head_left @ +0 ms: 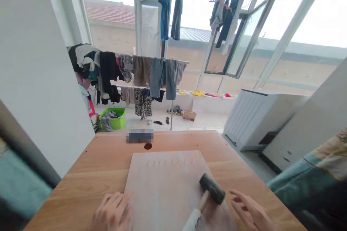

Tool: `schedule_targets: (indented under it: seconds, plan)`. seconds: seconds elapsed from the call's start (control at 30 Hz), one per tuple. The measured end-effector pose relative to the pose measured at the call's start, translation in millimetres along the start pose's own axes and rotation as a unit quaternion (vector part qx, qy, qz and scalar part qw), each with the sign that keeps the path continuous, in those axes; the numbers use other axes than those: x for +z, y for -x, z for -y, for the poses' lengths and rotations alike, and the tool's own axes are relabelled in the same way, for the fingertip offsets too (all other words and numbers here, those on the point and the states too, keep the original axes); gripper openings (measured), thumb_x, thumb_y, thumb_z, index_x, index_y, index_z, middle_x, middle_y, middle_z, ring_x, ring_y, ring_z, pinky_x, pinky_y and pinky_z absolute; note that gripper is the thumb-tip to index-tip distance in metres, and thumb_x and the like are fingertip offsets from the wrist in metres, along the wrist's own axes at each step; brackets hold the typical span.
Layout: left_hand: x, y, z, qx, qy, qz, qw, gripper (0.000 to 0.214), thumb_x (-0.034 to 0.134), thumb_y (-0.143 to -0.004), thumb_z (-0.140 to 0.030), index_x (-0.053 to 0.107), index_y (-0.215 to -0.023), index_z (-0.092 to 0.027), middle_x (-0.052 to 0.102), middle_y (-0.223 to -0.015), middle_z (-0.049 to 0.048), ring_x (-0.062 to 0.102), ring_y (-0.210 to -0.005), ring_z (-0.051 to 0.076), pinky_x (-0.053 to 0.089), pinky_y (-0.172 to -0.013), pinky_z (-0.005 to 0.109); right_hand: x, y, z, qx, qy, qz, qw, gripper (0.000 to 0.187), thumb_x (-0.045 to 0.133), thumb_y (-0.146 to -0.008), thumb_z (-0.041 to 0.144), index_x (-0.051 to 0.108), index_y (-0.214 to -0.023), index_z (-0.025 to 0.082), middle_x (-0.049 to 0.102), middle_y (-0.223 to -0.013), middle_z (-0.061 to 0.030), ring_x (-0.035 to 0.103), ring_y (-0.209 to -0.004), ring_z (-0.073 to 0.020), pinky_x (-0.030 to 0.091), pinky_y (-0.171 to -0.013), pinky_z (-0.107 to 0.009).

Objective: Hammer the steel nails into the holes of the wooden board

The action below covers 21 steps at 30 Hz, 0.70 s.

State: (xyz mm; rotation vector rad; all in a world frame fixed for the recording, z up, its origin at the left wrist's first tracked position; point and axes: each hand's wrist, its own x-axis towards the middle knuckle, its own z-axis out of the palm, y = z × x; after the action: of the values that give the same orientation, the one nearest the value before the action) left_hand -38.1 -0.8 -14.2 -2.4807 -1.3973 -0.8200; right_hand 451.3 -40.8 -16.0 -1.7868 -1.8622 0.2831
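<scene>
A pale wooden board (pixel 165 184) lies on the wooden table (pixel 103 158). A row of several nails (pixel 169 161) stands along its far edge. A mallet with a black head (pixel 212 188) and a light handle lies on the board's near right part. My left hand (pixel 112 212) rests at the board's left edge, fingers bent and holding nothing. My right hand (pixel 251 213) lies on the table just right of the mallet head, fingers stretched out, not gripping it.
A dark round hole (pixel 148 146) sits in the table beyond the board. Past the table stand a laundry rack with hanging clothes (pixel 141 74), a green basket (pixel 114 117) and a white cabinet (pixel 252 115). A white wall is on the left, patterned fabric (pixel 320 177) on the right.
</scene>
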Motion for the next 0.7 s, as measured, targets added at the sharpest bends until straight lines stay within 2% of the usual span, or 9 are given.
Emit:
schedule_targets:
  seconds: [0.07,0.17,0.23,0.3,0.37,0.43,0.57,0.63,0.7]
  plan:
    - [6.2,-17,4,-0.098,0.061,0.028,0.993,0.028,0.049,-0.094,-0.029,0.063,-0.118,-0.025,0.072,-0.092,0.0014,0.068,-0.076,0.018,0.052,-0.073,0.027,2,-38,28,-0.007,-0.010,0.023,1.000,0.036,0.044,-0.095,0.041,0.066,-0.116,0.022,0.075,-0.093,-0.0070,0.072,-0.069,-0.0177,0.061,-0.067,-0.028]
    - [20.2,-62,7,-0.212,0.139,0.063,0.965,0.035,0.050,-0.091,-0.034,0.063,-0.121,-0.020,0.073,-0.102,0.0057,0.069,-0.076,0.019,0.054,-0.075,0.029,11,-102,71,-0.056,0.025,0.079,0.995,0.033,0.040,-0.095,0.028,0.063,-0.118,0.020,0.070,-0.101,-0.0086,0.069,-0.083,-0.0184,0.057,-0.074,-0.030]
    - [30.8,-89,9,-0.229,0.198,0.105,0.947,0.042,0.054,-0.088,-0.036,0.062,-0.125,-0.018,0.073,-0.114,0.0083,0.069,-0.079,0.019,0.053,-0.082,0.030,22,-138,91,-0.085,0.035,0.107,0.990,0.028,0.049,-0.091,0.022,0.064,-0.115,0.021,0.068,-0.105,-0.0078,0.067,-0.090,-0.0184,0.054,-0.082,-0.031]
    - [41.3,-107,12,-0.236,0.239,0.133,0.933,0.046,0.055,-0.086,-0.037,0.062,-0.127,-0.018,0.073,-0.118,0.0090,0.070,-0.077,0.020,0.053,-0.083,0.031,35,-162,101,-0.108,0.051,0.145,0.982,0.020,0.059,-0.086,0.016,0.067,-0.104,0.019,0.070,-0.102,-0.0067,0.067,-0.092,-0.0180,0.052,-0.086,-0.032]
    - [49.9,-114,13,-0.235,0.264,0.140,0.925,0.044,0.053,-0.086,-0.039,0.065,-0.124,-0.019,0.075,-0.113,0.0081,0.070,-0.075,0.020,0.054,-0.080,0.032,45,-177,104,-0.116,0.069,0.182,0.974,0.006,0.064,-0.088,0.018,0.068,-0.091,0.017,0.070,-0.091,-0.0031,0.067,-0.084,-0.0164,0.053,-0.082,-0.033]
    - [54.3,-115,13,-0.241,0.288,0.134,0.917,0.041,0.051,-0.088,-0.043,0.069,-0.116,-0.019,0.077,-0.109,0.0077,0.070,-0.069,0.020,0.056,-0.070,0.031,50,-184,105,-0.118,0.082,0.204,0.968,0.012,0.063,-0.093,0.026,0.067,-0.087,0.016,0.069,-0.083,0.0004,0.066,-0.076,-0.0146,0.055,-0.076,-0.034]
    - [52.2,-113,10,-0.269,0.332,0.113,0.897,0.045,0.045,-0.092,-0.050,0.069,-0.113,-0.019,0.072,-0.122,0.0094,0.063,-0.045,0.015,0.049,-0.042,0.028,48,-189,107,-0.135,0.086,0.209,0.965,0.016,0.060,-0.096,0.030,0.066,-0.099,0.016,0.070,-0.095,-0.0014,0.067,-0.083,-0.0153,0.057,-0.078,-0.036]
    - [51.5,-114,8,-0.263,0.343,0.125,0.893,0.043,0.047,-0.091,-0.047,0.069,-0.116,-0.019,0.070,-0.125,0.0092,0.066,-0.049,0.016,0.050,-0.043,0.028,48,-189,110,-0.148,0.087,0.211,0.962,0.016,0.062,-0.095,0.029,0.066,-0.104,0.016,0.070,-0.106,-0.0036,0.067,-0.092,-0.0175,0.056,-0.084,-0.039]
    - [54.4,-116,6,-0.238,0.347,0.139,0.896,0.038,0.050,-0.090,-0.041,0.069,-0.115,-0.020,0.071,-0.123,0.0075,0.075,-0.071,0.021,0.057,-0.057,0.028,51,-188,114,-0.154,0.095,0.223,0.958,0.015,0.064,-0.094,0.029,0.067,-0.102,0.016,0.070,-0.107,-0.0037,0.067,-0.094,-0.0179,0.056,-0.085,-0.040]
